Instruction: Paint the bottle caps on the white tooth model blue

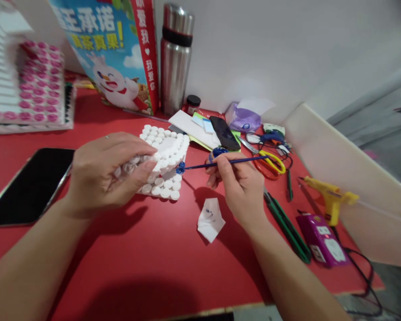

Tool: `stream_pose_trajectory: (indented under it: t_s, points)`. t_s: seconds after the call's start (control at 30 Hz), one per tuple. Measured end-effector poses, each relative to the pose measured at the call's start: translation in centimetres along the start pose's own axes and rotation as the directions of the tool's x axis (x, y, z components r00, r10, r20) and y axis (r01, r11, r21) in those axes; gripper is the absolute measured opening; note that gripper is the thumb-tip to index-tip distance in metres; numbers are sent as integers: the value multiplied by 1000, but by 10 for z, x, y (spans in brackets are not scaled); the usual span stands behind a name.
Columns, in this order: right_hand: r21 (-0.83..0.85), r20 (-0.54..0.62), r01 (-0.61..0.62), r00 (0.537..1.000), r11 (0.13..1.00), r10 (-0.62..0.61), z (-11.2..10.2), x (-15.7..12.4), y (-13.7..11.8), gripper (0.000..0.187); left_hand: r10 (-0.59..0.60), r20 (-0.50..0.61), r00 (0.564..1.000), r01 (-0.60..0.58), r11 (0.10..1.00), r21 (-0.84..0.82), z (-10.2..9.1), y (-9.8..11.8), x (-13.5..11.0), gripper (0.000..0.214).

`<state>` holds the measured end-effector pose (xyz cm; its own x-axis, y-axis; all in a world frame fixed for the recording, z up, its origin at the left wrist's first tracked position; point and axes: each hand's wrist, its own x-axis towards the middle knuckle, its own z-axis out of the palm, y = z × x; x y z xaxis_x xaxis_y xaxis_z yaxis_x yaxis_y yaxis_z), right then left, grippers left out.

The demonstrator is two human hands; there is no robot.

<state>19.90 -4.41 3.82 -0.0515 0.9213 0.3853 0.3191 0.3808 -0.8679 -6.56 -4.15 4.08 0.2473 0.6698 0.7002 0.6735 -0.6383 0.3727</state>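
We're gripping white roll-covered piece [165,156] at middle of red bench [147,267], left hand [103,174] curling round its left side; right hand [242,189] is pinching blue paintbrush [200,166], tip at piece's right edge.

I see the left hand [108,171] gripping the white knobbly piece [166,145]; the right hand [243,187] holds a blue brush [200,166] at its edge; behind the piece stands a steel flask [176,71].

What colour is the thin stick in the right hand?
The stick is dark blue; see the head view.

"王承诺", "真茶真果!", "我爱你" on bag [116,58]
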Motion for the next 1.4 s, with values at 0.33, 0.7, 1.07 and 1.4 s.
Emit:
stream_pose_trajectory:
  t_s: [0.33,0.7,1.07,1.4]
  points:
    - [-4,-19,-16,1000,1000,16,-2,-1,0,26,78,-46,996,-79,997,-26,1,-2,1,15]
    - [38,-50,-48,998,998,50,-4,-1,-1,30,85,-42,995,-86,996,-17,2,-3,1,16]
    - [388,-217,-136,948,911,234,-36,11,-2,28,-6,-262,965,-23,994,-108,-5,27,3,11]
    - [-365,-21,489,846,792,-532,-20,-40,-36,44,42,127,991,-30,995,-97,1,88,19,22]
